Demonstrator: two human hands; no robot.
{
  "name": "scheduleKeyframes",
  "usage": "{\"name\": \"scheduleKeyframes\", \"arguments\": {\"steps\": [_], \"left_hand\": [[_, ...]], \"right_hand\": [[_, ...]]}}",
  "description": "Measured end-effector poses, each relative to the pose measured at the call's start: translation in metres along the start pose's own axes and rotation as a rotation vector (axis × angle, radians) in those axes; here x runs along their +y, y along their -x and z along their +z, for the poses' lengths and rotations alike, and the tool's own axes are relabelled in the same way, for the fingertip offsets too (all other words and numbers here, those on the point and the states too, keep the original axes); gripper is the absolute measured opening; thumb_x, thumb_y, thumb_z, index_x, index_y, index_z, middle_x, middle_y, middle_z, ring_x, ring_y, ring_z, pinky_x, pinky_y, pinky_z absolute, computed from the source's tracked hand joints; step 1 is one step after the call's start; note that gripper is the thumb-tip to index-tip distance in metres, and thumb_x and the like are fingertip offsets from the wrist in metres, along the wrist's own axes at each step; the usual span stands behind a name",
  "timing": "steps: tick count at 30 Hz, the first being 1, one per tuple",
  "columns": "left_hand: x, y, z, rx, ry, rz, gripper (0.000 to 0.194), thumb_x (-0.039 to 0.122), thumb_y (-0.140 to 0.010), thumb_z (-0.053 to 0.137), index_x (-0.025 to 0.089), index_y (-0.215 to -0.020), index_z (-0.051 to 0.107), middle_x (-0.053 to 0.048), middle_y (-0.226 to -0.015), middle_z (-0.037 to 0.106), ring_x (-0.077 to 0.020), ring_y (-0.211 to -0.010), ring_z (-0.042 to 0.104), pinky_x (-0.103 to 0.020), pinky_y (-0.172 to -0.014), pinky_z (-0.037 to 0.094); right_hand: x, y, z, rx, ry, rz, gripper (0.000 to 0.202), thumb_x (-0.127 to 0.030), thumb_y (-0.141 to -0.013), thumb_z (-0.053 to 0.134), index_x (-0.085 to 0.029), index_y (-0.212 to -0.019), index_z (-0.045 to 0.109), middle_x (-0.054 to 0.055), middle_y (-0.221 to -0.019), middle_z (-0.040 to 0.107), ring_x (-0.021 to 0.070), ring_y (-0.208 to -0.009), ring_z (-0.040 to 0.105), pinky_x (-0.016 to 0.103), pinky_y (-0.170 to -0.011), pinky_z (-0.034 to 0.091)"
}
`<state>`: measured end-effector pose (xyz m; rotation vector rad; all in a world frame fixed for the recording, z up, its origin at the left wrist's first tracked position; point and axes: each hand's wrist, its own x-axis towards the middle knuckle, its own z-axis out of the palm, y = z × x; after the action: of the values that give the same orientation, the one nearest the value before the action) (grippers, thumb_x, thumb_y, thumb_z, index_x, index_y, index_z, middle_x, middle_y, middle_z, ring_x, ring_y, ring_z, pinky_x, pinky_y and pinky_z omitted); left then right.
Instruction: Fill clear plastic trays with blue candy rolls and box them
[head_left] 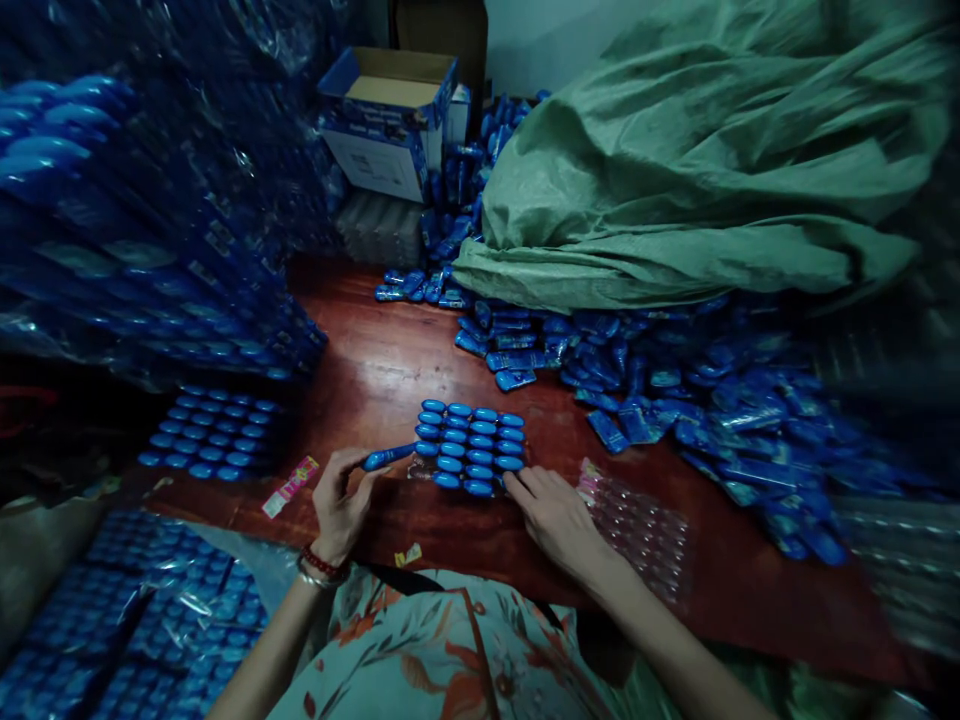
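Loose packets (592,350) behind the middle block (469,440) — empty tray (641,530) to its right; sack (697,170) beyond.

Single view from a camera on the person's head, looking forward and steeply down over a patterned shirt (450,650) at both forearms and the wooden table (367,350). The tabletop is close and central; the open box (386,125) and wall (555,45) lie farther off, at the top.
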<state>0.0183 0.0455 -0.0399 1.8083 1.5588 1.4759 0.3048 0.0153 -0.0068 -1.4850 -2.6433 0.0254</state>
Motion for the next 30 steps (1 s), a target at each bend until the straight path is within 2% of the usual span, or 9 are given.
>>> {"name": "scheduleKeyframes", "arguments": {"steps": [4, 8, 11, 13, 18, 21, 25, 28, 30], "left_hand": [[0.002, 0.004, -0.008, -0.011, -0.006, 0.119, 0.016, 0.017, -0.076, 0.065, 0.019, -0.089, 0.055, -0.001, -0.079, 0.059, -0.0148, -0.073, 0.058, -0.030, -0.064, 0.051], [0.011, 0.019, -0.007, -0.025, -0.064, 0.165, 0.020, 0.017, -0.078, 0.064, 0.021, -0.094, 0.053, 0.000, -0.079, 0.059, -0.0134, -0.071, 0.059, -0.027, -0.062, 0.051], [0.011, 0.028, 0.001, -0.103, -0.098, 0.213, 0.021, 0.015, -0.082, 0.059, 0.022, -0.100, 0.052, -0.001, -0.081, 0.059, -0.0125, -0.071, 0.059, -0.024, -0.061, 0.051], [0.005, 0.027, 0.007, -0.197, -0.123, 0.271, 0.022, 0.012, -0.085, 0.052, 0.022, -0.105, 0.052, -0.004, -0.085, 0.061, -0.0127, -0.074, 0.059, -0.025, -0.064, 0.051], [-0.007, 0.003, 0.009, -0.461, -0.210, 0.475, 0.031, 0.008, -0.088, 0.041, 0.018, -0.116, 0.050, -0.010, -0.094, 0.061, -0.0161, -0.082, 0.056, -0.028, -0.069, 0.049], [0.000, -0.017, 0.005, -0.619, -0.255, 0.570, 0.029, 0.009, -0.089, 0.038, 0.015, -0.115, 0.051, -0.009, -0.088, 0.059, -0.0158, -0.076, 0.053, -0.028, -0.067, 0.047], [0.014, -0.035, 0.009, -0.826, -0.329, 0.692, 0.026, 0.010, -0.090, 0.035, 0.017, -0.105, 0.056, -0.008, -0.088, 0.059, -0.0176, -0.080, 0.052, -0.030, -0.072, 0.045], [0.020, -0.041, 0.009, -0.887, -0.398, 0.732, 0.027, 0.007, -0.087, 0.038, 0.019, -0.104, 0.056, -0.007, -0.094, 0.059, -0.0182, -0.086, 0.052, -0.030, -0.077, 0.043], [0.024, -0.044, 0.004, -0.862, -0.467, 0.782, 0.032, 0.005, -0.085, 0.038, 0.018, -0.109, 0.055, -0.008, -0.095, 0.059, -0.0190, -0.088, 0.052, -0.031, -0.078, 0.042]], "right_hand": [[-0.001, -0.009, -0.004, -0.083, 0.053, -0.027, 0.032, -0.001, -0.081, 0.043, -0.017, -0.104, 0.058, 0.006, -0.085, 0.059, 0.0189, -0.083, 0.054, 0.031, -0.081, 0.040], [0.001, -0.007, 0.001, -0.040, 0.043, -0.026, 0.034, -0.002, -0.081, 0.044, -0.016, -0.108, 0.056, 0.008, -0.093, 0.059, 0.0200, -0.090, 0.055, 0.033, -0.085, 0.040], [0.002, -0.003, 0.006, -0.010, 0.008, -0.014, 0.033, -0.006, -0.084, 0.042, -0.016, -0.113, 0.055, 0.007, -0.090, 0.059, 0.0200, -0.085, 0.054, 0.033, -0.081, 0.042], [0.002, -0.002, 0.009, 0.020, -0.022, -0.001, 0.030, -0.008, -0.086, 0.042, -0.015, -0.113, 0.055, 0.007, -0.089, 0.059, 0.0198, -0.082, 0.053, 0.032, -0.076, 0.042], [0.001, 0.001, 0.012, 0.115, -0.035, -0.014, 0.028, -0.010, -0.089, 0.040, -0.015, -0.109, 0.058, 0.009, -0.089, 0.059, 0.0189, -0.080, 0.050, 0.029, -0.066, 0.038], [0.002, 0.001, 0.009, 0.183, -0.001, 0.018, 0.030, -0.010, -0.089, 0.038, -0.017, -0.109, 0.059, 0.011, -0.096, 0.059, 0.0208, -0.090, 0.048, 0.030, -0.069, 0.037], [-0.001, -0.004, 0.005, 0.202, -0.037, 0.020, 0.030, -0.011, -0.089, 0.040, -0.017, -0.110, 0.060, 0.009, -0.090, 0.059, 0.0187, -0.083, 0.048, 0.029, -0.067, 0.036], [0.003, -0.003, 0.005, 0.194, -0.118, -0.002, 0.026, -0.020, -0.090, 0.046, -0.017, -0.112, 0.059, 0.008, -0.088, 0.060, 0.0176, -0.081, 0.050, 0.029, -0.067, 0.037], [0.015, 0.003, 0.006, 0.251, -0.163, 0.049, 0.027, -0.024, -0.091, 0.046, -0.019, -0.114, 0.058, 0.007, -0.088, 0.060, 0.0162, -0.080, 0.051, 0.028, -0.069, 0.038]]}}
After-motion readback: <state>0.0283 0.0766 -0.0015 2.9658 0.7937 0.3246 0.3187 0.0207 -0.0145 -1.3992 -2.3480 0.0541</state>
